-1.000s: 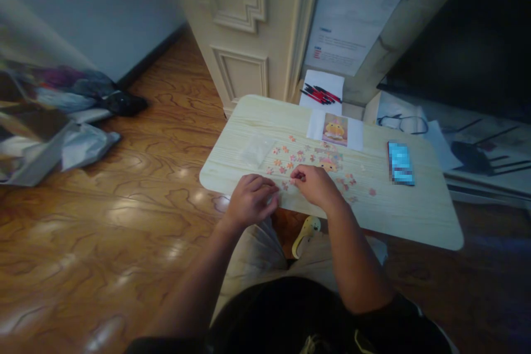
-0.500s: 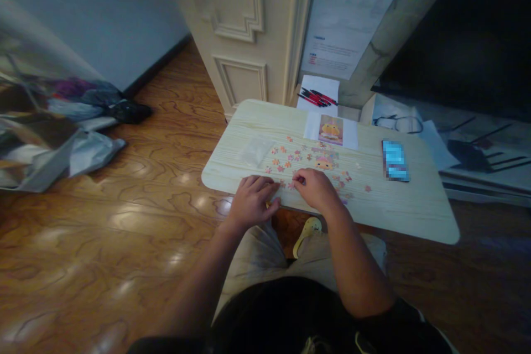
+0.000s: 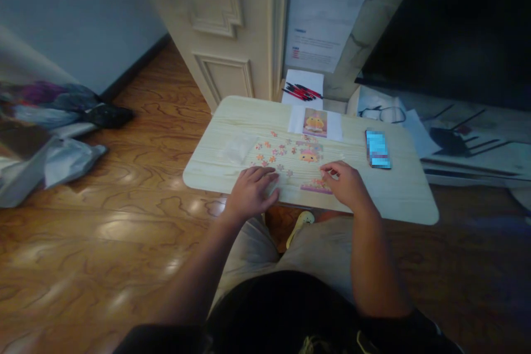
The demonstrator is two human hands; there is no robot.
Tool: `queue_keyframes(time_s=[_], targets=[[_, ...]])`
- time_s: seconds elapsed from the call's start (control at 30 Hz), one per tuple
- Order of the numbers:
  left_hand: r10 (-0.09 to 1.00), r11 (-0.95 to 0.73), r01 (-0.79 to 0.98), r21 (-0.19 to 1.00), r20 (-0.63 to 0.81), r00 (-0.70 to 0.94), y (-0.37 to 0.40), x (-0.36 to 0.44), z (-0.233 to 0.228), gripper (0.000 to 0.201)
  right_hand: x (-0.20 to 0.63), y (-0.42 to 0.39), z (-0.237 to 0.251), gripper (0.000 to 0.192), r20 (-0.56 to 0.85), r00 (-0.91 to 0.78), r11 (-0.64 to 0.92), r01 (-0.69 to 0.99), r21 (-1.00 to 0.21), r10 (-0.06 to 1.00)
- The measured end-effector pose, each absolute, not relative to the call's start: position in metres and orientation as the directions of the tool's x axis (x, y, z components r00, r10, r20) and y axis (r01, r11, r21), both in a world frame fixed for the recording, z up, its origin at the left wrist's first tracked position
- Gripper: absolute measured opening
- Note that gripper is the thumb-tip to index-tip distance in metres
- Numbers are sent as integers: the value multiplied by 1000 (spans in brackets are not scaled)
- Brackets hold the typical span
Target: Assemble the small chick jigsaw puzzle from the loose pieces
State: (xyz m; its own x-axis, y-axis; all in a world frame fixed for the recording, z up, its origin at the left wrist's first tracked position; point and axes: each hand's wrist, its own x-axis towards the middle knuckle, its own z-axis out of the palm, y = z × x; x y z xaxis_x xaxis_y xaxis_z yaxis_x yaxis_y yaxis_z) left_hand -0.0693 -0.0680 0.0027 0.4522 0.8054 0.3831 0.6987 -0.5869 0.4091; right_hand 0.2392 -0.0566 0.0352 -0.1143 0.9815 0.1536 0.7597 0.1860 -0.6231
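My left hand (image 3: 254, 191) lies near the table's front edge, fingers stretched out and apart, beside loose jigsaw pieces (image 3: 272, 159). My right hand (image 3: 347, 183) has its thumb and forefinger pinched together on a small jigsaw piece, mostly hidden by the fingertips. It is at the right end of a joined strip of puzzle (image 3: 315, 188) with a purple lower edge. Beyond that strip lies another joined section (image 3: 309, 156) showing a cartoon face. The printed reference picture (image 3: 315, 123) rests on white paper farther back.
The pale wooden table (image 3: 406, 199) carries a clear plastic bag (image 3: 238, 148) on the left and a phone (image 3: 378, 149) on the right. Red and black pens (image 3: 302, 92) lie on paper behind it. Glasses (image 3: 390, 114) sit at the back right.
My right hand has moved right, from the loose pieces to the end of the joined strip, uncovering the strip. My left hand stays flat in nearly the same place. The camera view has shifted slightly.
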Motion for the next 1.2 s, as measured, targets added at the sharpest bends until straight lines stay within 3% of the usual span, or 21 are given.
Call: queue_keyframes(time_s=[0.17, 0.37, 0.63, 0.83, 0.97, 1.2], targets=[[743, -668, 606, 432, 427, 515, -54, -16, 7, 35, 267, -87, 30, 19, 156, -61, 146, 768, -624, 986], [591, -803, 477, 359, 375, 714, -58, 23, -5, 26, 282, -105, 11, 16, 135, 0, 83, 784, -615, 991], [500, -852, 384, 357, 331, 801, -61, 24, -11, 47, 284, -95, 15, 17, 147, 27, 75, 763, -642, 989], [532, -836, 435, 333, 300, 792, -62, 27, -9, 44, 260, -91, 15, 31, 195, -117, 210, 791, -575, 974], [580, -813, 497, 305, 331, 745, -63, 27, -13, 38, 238, -88, 12, 44, 135, -212, 251, 825, -506, 968], [606, -795, 527, 299, 391, 693, -63, 26, -14, 32, 238, -76, 8, 36, 209, -163, 249, 824, -509, 964]])
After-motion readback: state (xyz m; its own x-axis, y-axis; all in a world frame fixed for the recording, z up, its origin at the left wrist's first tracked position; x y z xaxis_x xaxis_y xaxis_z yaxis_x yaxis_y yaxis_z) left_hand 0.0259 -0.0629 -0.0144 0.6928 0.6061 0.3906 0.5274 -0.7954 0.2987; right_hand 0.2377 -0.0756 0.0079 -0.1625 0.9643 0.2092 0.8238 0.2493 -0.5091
